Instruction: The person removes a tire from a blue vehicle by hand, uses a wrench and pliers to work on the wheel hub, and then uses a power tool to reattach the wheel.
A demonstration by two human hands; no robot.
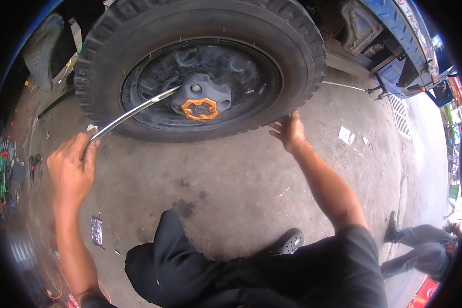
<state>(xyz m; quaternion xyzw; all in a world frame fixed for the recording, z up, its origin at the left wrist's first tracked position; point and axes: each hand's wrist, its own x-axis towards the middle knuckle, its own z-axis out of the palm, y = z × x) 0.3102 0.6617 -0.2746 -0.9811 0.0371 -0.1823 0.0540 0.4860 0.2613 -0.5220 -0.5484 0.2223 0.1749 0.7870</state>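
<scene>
A large black wheel with a chunky tyre [190, 25] fills the upper middle. At its centre is a dark grey hub cap [211, 91] with an orange trim ring [200, 109]. My left hand [73, 163] is wrapped round the lower end of a silver pry bar [133, 111]. The bar slants up to the right, and its flattened tip meets the left edge of the hub cap. Below the tyre's lower right edge, my right hand [291, 133] has its fingers spread. Its fingertips are at the tread, partly hidden, so I cannot tell how firmly they touch.
Blue vehicle bodywork [392, 72] hangs at the upper right, with a thin rod [344, 85] running to it from behind the tyre. Paper scraps [346, 135] and a patterned packet [97, 231] lie on the concrete floor [231, 195]. Another person's legs [418, 249] are at the lower right.
</scene>
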